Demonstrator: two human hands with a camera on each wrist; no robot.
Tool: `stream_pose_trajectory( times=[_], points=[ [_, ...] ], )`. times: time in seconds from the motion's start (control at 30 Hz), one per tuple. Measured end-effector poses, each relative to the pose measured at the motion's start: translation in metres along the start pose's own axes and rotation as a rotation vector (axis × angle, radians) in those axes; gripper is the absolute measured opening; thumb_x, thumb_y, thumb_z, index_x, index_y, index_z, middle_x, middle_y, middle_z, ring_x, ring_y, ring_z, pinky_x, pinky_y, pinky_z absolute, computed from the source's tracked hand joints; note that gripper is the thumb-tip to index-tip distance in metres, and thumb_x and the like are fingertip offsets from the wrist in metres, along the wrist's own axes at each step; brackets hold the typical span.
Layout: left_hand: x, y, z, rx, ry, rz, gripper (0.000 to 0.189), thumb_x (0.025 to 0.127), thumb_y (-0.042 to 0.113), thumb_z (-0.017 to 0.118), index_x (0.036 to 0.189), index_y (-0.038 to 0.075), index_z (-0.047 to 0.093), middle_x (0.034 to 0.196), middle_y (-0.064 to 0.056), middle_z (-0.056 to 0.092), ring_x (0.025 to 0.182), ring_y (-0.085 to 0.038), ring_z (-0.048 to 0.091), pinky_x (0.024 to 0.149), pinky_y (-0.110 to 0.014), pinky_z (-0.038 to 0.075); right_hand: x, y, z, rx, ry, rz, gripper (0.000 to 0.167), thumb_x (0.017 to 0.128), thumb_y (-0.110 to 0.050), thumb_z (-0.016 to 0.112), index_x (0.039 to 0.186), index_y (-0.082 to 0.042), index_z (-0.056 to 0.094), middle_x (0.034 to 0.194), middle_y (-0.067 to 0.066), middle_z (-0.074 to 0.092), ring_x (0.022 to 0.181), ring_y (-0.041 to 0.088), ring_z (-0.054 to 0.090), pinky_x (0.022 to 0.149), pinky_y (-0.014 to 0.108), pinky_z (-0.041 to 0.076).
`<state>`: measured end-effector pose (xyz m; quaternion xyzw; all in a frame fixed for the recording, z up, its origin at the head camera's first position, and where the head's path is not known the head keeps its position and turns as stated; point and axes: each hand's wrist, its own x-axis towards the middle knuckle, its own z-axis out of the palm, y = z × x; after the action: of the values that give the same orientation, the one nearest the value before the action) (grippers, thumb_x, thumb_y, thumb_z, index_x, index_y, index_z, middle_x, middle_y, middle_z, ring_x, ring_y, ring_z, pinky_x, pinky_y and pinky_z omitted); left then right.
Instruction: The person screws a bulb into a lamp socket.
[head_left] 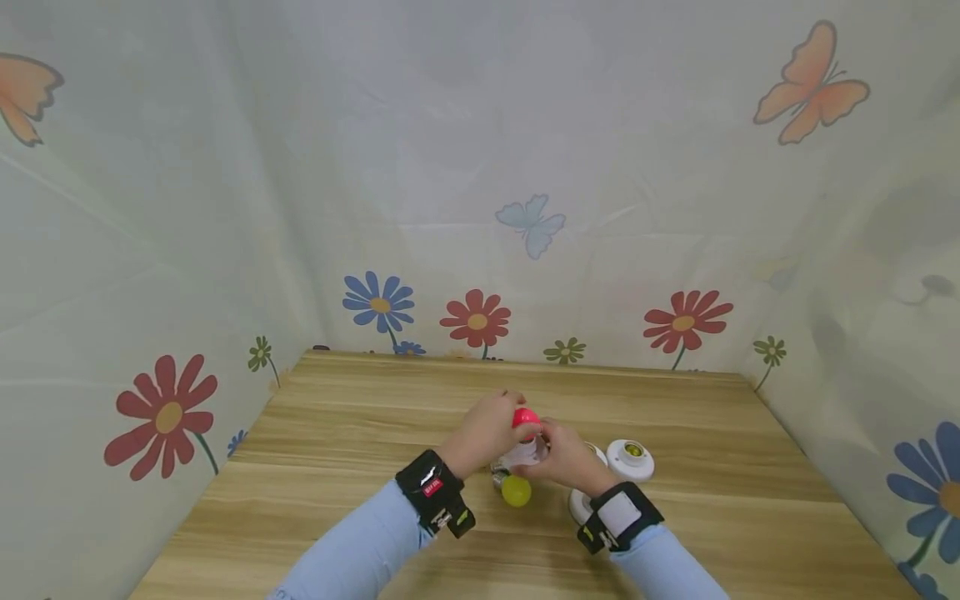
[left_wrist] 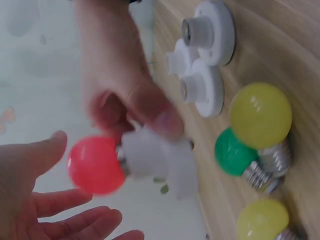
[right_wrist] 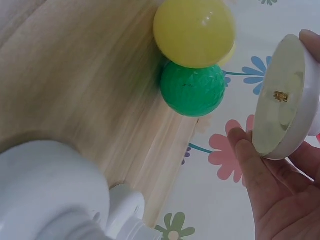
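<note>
A red light bulb (left_wrist: 95,165) sits with its metal base in the mouth of a white lamp holder (left_wrist: 165,155). My right hand (head_left: 566,458) grips that holder; in the right wrist view its fingers hold the round base by the rim, with the hollow underside showing. Around the red globe, my left hand (head_left: 487,429) has its fingers spread, with thumb and fingertips close to the glass in the left wrist view. Both hands are above the wooden table.
On the table (head_left: 360,400) lie two yellow bulbs (left_wrist: 260,115) and a green bulb (left_wrist: 234,152), close together near the hands. Three more white lamp holders (left_wrist: 215,32) stand to the right. A flowered curtain (head_left: 420,167) surrounds the table's back and sides.
</note>
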<state>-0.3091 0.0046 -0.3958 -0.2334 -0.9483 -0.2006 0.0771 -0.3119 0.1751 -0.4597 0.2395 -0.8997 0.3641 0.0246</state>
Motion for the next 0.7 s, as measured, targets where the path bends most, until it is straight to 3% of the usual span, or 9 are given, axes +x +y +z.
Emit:
stream_pose_trajectory(
  times=[0.13, 0.3, 0.4, 0.5, 0.7],
  points=[
    [0.002, -0.029, -0.024, -0.051, 0.009, -0.119, 0.056, 0.091, 0.045, 0.063, 0.132, 0.008, 0.055, 0.131, -0.013, 0.058, 0.118, -0.03, 0.058, 0.093, -0.043, 0.052, -0.001, 0.0, 0.001, 0.017, 0.018, 0.012, 0.065, 0.071, -0.038, 0.085, 0.126, -0.012, 0.06, 0.11, 0.002, 0.067, 0.095, 0.014, 0.061, 0.085, 0.036, 0.054],
    [0.004, -0.083, -0.052, -0.03, -0.009, -0.207, 0.048, 0.095, 0.033, 0.061, 0.131, 0.002, 0.055, 0.131, -0.018, 0.057, 0.123, -0.034, 0.054, 0.101, -0.047, 0.046, -0.004, 0.003, 0.002, 0.043, 0.039, 0.057, 0.071, 0.069, -0.04, 0.086, 0.129, -0.013, 0.059, 0.116, 0.002, 0.066, 0.103, 0.018, 0.061, 0.093, 0.045, 0.052],
    [0.0, -0.107, -0.059, 0.001, -0.103, -0.242, 0.047, 0.095, 0.029, 0.061, 0.129, -0.003, 0.056, 0.128, -0.021, 0.059, 0.12, -0.036, 0.055, 0.101, -0.047, 0.046, -0.006, 0.005, 0.001, 0.052, 0.042, 0.08, 0.072, 0.069, -0.041, 0.086, 0.13, -0.014, 0.058, 0.118, 0.002, 0.065, 0.105, 0.018, 0.061, 0.094, 0.046, 0.051],
    [-0.006, -0.121, -0.06, 0.054, -0.237, -0.285, 0.047, 0.094, 0.03, 0.062, 0.126, -0.004, 0.057, 0.125, -0.022, 0.061, 0.117, -0.037, 0.057, 0.099, -0.049, 0.047, -0.008, 0.006, 0.0, 0.061, 0.047, 0.085, 0.071, 0.069, -0.039, 0.087, 0.129, -0.014, 0.058, 0.116, 0.002, 0.065, 0.102, 0.018, 0.061, 0.093, 0.045, 0.052],
    [-0.021, -0.132, -0.054, 0.124, -0.539, -0.33, 0.053, 0.091, 0.04, 0.063, 0.127, 0.001, 0.059, 0.128, -0.017, 0.06, 0.121, -0.036, 0.054, 0.101, -0.051, 0.043, -0.01, 0.005, -0.003, 0.059, 0.044, 0.1, 0.071, 0.068, -0.041, 0.086, 0.128, -0.015, 0.059, 0.116, 0.001, 0.065, 0.1, 0.016, 0.06, 0.092, 0.043, 0.052]
  ],
)
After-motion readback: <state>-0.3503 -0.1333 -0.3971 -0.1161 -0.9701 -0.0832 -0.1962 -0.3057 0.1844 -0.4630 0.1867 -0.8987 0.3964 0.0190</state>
